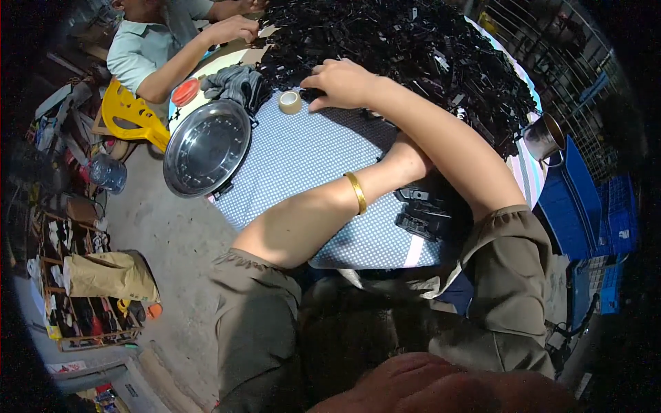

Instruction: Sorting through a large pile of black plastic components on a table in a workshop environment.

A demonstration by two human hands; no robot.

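Note:
My right hand (342, 84) reaches across to the far left, over the near edge of a large heap of small black plastic parts (385, 41). Its fingers are apart from the thumb, and nothing shows between them. Just left of it stands a roll of tape (290, 102). My arms cross: the left forearm, with a gold bracelet, passes beneath the right one. Only the back of my left hand (409, 160) shows by the wrist; its fingers are hidden under the right forearm. Several black plastic pieces (420, 213) lie close to it on the dotted tablecloth (296, 165).
A round steel tray (208, 148) sits at the table's left edge, beside a grey cloth (237, 86) and a red lid (185, 92). A metal mug (544, 138) stands at the right edge. Another person's hand (234, 29) is at the heap's far left. Blue crates (571, 199) stand right.

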